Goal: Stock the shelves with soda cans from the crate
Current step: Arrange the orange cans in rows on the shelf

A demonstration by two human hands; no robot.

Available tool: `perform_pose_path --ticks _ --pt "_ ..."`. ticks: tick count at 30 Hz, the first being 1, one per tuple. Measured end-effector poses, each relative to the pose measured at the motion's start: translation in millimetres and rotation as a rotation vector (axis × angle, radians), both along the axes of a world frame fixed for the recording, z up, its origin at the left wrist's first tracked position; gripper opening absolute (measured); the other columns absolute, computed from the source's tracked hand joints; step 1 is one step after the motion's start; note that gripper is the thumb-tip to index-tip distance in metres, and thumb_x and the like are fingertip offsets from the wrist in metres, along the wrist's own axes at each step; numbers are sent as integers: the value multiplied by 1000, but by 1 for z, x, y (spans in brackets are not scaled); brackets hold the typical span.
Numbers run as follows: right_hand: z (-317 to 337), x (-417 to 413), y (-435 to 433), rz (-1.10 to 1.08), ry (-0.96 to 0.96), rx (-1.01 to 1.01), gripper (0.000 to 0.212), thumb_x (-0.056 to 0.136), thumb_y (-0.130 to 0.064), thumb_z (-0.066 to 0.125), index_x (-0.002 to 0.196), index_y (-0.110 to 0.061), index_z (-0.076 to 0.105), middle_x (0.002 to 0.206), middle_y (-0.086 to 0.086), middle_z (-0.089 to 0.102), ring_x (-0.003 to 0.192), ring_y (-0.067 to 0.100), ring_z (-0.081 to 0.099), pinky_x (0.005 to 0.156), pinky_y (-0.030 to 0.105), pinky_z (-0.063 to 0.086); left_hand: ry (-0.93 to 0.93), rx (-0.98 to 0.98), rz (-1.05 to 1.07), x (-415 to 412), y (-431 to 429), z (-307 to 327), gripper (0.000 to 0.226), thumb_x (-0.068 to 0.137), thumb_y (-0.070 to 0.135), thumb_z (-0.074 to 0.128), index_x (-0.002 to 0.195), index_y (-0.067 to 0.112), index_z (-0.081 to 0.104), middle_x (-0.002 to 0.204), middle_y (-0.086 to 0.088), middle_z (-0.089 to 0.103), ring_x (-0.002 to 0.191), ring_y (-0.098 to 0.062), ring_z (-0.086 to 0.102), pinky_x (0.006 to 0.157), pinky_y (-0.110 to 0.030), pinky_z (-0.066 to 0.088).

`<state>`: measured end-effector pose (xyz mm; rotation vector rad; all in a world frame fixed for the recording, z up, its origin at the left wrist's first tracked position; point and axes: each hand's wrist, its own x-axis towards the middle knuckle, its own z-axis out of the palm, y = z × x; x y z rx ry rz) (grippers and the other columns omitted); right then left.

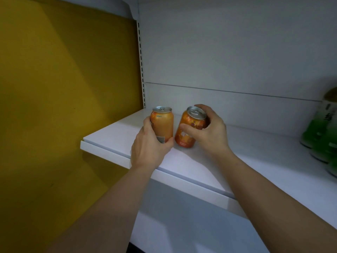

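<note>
1. The left grip, a bare hand, is wrapped round the left orange can. The fingers curl over the can's far left side and the thumb presses its lower right side, so the grip is clamped on the can's lower half.
2. This can stands upright above the white shelf, near the shelf's left end and a little back from its front edge. The hand hides its base, so I cannot tell whether it rests on the shelf.
3. The right grip, also a bare hand, is closed on the right orange can. The thumb lies across the can's front, and the fingers curl over the rim and round the far side.
4. The right can is tilted, with its silver top leaning toward the right and toward the camera. Its lower edge is down at the shelf surface, though contact is not clear.
5. The two cans sit just beside each other over the shelf, the left thumb lying in the narrow gap at their bases.
6. Both forearms reach in over the shelf's front edge.
7. Green bottles stand at the shelf's right end, well apart from the cans and blurred.
8. Off the shelf's left end is a yellow panel, and a slotted white upright rises from the shelf's back left corner.
</note>
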<state>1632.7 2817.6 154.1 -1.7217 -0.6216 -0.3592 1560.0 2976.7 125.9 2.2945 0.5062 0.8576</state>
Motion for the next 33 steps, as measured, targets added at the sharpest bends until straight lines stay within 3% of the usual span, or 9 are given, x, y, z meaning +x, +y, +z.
perform_pose_path --ticks 3,7,11,15,19,23,26,29,33 --pt "-1 1 2 48 36 -56 77 77 -29 84 142 -34 43 127 -10 55 110 10 58 88 25 53 -3 6 0 0 0 0 97 73 53 81 148 29 26 137 0 54 123 -23 56 98 -41 52" --pt "-5 1 7 136 101 -149 89 78 -19 84 146 -35 28 129 -8 50 114 16 58 96 38 55 -1 3 4 0 0 0 97 72 55 80 148 29 25 138 0 54 123 -24 56 97 -42 53" --pt "-8 2 8 160 132 -207 98 73 -21 87 148 -31 25 128 -6 52 109 10 59 91 28 54 2 12 13 0 0 0 95 72 58 79 146 29 27 136 1 55 121 -23 58 95 -41 53" --pt "-12 6 5 203 206 -163 99 72 -13 87 148 -32 26 124 -1 59 105 7 62 89 27 55 16 7 18 -1 -1 1 96 73 58 79 147 28 27 137 0 55 122 -24 57 96 -42 52" --pt "-13 6 7 82 193 -189 103 62 -29 93 144 -31 31 124 -2 55 104 10 61 87 25 52 25 4 18 -3 -2 2 97 73 58 78 149 28 26 138 0 54 123 -24 57 98 -42 53" --pt "-13 8 6 191 234 -164 96 67 -19 90 142 -30 32 119 -8 61 104 7 62 96 36 55 11 4 21 -4 -1 2 96 72 58 79 149 28 29 135 1 56 121 -23 58 96 -41 54" --pt "-15 8 6 87 208 -194 102 62 -29 93 144 -26 32 120 -5 58 104 10 61 89 25 51 16 -7 20 -4 -3 3 97 71 59 79 149 29 29 137 1 56 123 -22 57 97 -40 52" --pt "-14 7 6 107 202 -190 111 53 -42 93 144 -30 30 125 -3 56 110 11 60 96 30 50 15 5 52 -5 -4 4 98 70 58 81 148 27 32 138 1 53 125 -22 54 100 -41 52" --pt "-13 6 1 138 253 -175 97 68 -20 91 145 -25 31 106 -17 55 94 1 58 86 21 49 15 4 113 -7 -7 5 95 70 54 82 147 24 34 137 -1 50 126 -22 51 99 -43 52"
